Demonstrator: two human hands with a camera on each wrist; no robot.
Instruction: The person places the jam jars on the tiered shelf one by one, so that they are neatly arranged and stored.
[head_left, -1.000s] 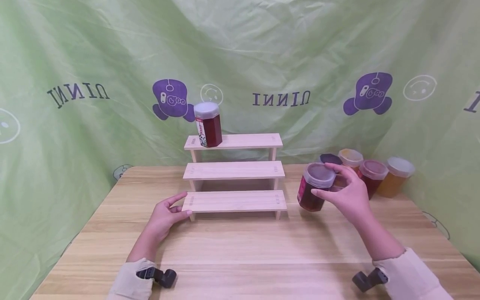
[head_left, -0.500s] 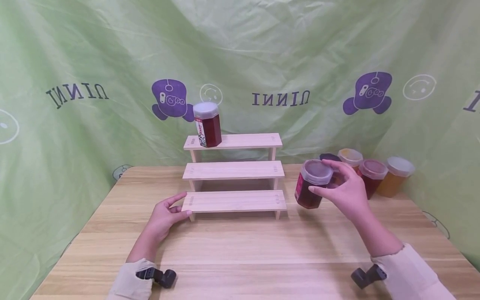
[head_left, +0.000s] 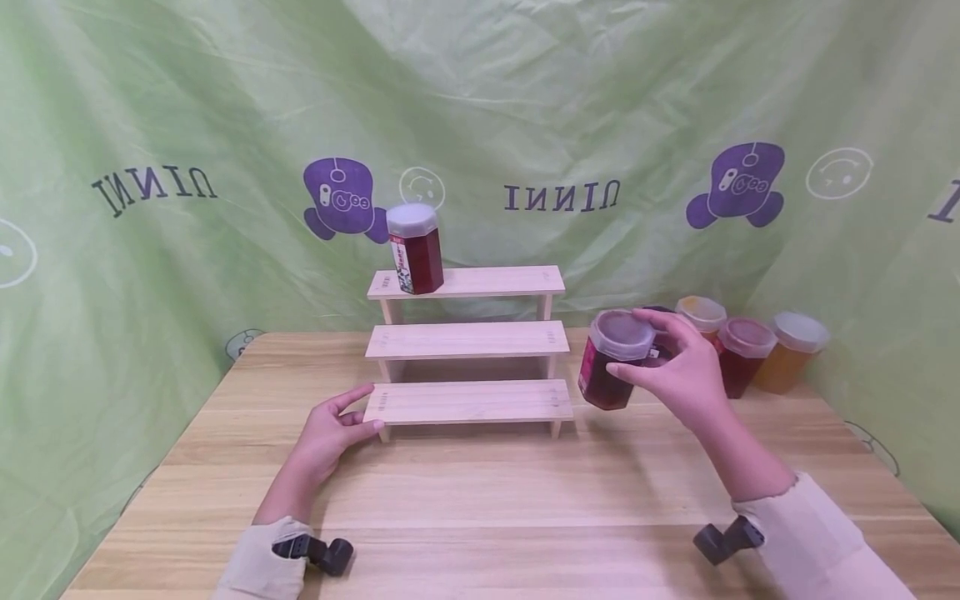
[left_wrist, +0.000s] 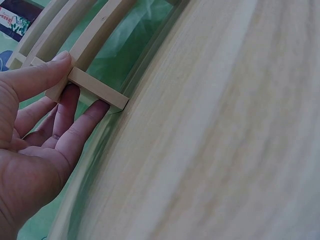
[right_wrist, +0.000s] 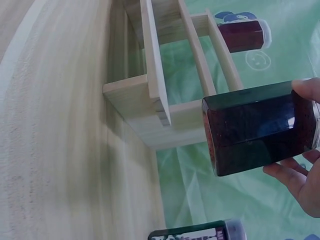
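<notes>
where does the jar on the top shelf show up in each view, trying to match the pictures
Head: jar left of centre, upper half.
Left wrist: jar in the top left corner, cut off.
Right wrist: jar upper right, appearing sideways.
Shared landmark: the wooden rack.

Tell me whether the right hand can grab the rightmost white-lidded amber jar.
Probably not: the right hand holds a dark red faceted jar, leaving no free grip for the amber jar.

Right grip (right_wrist: 306,187) holds dark jar (right_wrist: 255,132) near wooden rack (right_wrist: 155,75).
</notes>
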